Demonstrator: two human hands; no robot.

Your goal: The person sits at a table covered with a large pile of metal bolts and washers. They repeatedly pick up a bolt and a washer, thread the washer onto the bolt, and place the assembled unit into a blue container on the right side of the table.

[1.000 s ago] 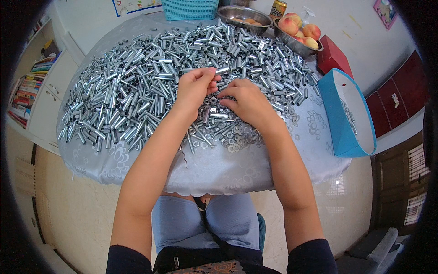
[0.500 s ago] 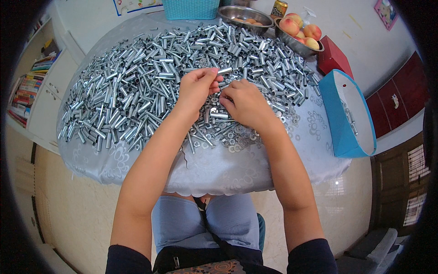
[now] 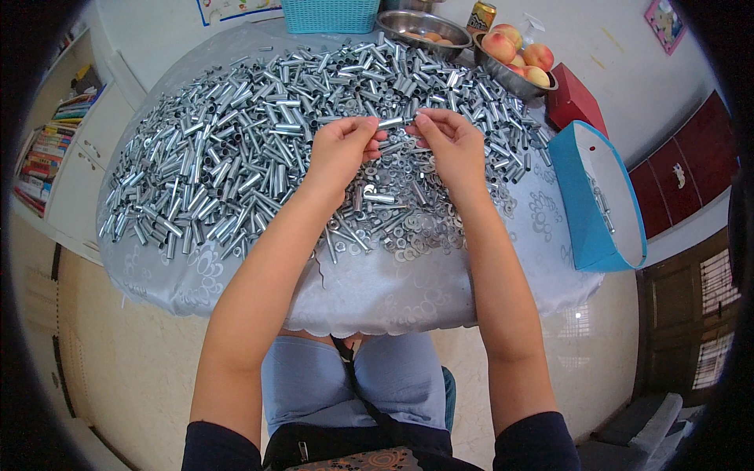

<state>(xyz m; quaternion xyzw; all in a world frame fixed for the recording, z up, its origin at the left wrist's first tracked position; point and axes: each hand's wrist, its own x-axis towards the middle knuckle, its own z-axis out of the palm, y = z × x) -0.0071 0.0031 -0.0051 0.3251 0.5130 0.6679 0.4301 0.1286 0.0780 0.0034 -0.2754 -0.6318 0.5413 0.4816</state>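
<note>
Bright, even daylight under a strong fisheye bend.

Light falls evenly over the table [image 3: 377, 298], with specular glints on the metal tubes [image 3: 236, 157] and a pale sheen on the cloth's near edge. A glare patch marks the floor [image 3: 577, 322] at lower right. Shadows are soft. The centre is sharp; the rim darkens to black, and straight edges curve there.

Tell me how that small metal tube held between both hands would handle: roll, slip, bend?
The metal tube looks round and smooth, so it would probably roll if set on the tablecloth. Its shiny plating suggests a slippery grip. Left hand and right hand pinch its ends with fingertips without bending it, so it is likely stiff and light.
</note>
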